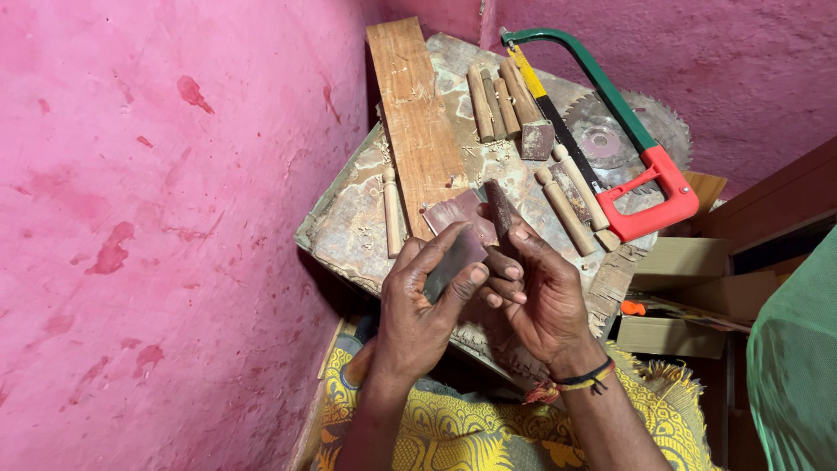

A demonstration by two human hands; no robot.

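Note:
My left hand [418, 305] pinches a reddish-brown sheet of sandpaper [458, 234] between thumb and fingers, its grey back turned toward me. My right hand [540, 292] grips a short dark wooden piece [501, 208] that sticks up from the fingers and lies against the sandpaper. Both hands meet over the near edge of a worn, stained work board [349, 222]. A thread band sits on my right wrist.
On the board lie a long wooden plank [417, 122], several turned wooden pegs [497, 105], a peg at the left [391, 214] and a green and red hacksaw [628, 139]. A circular saw blade [610, 131] lies behind. Pink walls close in left and behind; boxes stand right.

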